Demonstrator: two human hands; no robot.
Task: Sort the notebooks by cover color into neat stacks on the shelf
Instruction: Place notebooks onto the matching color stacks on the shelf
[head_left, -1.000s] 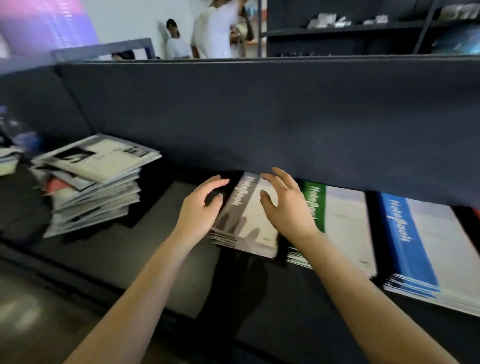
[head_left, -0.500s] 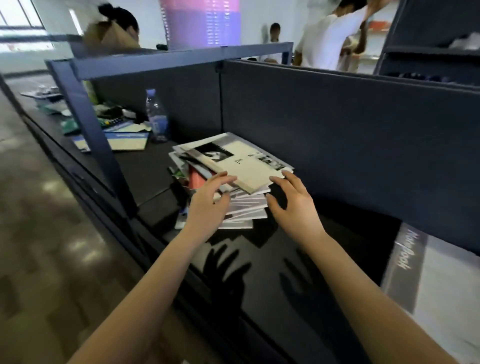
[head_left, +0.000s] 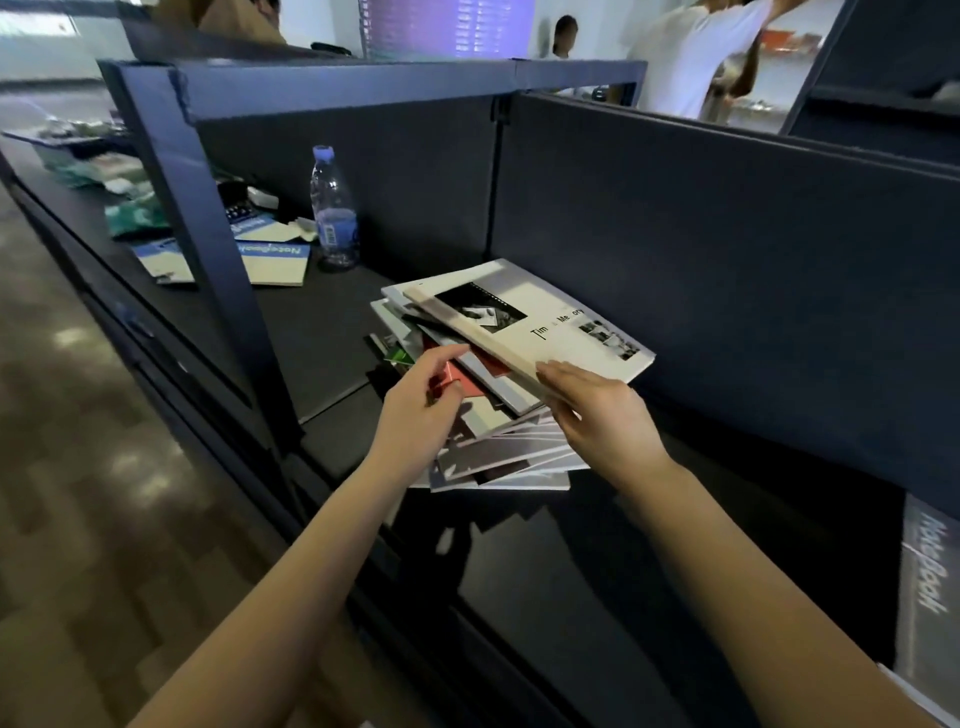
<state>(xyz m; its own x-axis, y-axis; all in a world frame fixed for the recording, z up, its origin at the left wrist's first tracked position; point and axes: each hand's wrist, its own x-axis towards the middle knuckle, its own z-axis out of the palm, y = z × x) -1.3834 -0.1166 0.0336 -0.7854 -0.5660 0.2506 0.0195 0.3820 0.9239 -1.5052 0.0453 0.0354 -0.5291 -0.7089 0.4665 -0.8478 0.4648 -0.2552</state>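
Right hand gripping notebook ("Tim Me ory"), left hand pinching red notebook

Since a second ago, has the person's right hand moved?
Yes. The right hand went left along the shelf, away from the grey notebook stack, and now holds the top notebook of the mixed pile.

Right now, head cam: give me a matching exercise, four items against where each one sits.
Items:
1 water bottle
2 red notebook
3 grey notebook
4 cream notebook

Places:
A top of the messy pile, gripped by the right hand
B far right on the shelf
C upright, left of the pile
D mid-pile, pinched by the left hand

Pairs: 1-C, 2-D, 3-B, 4-A
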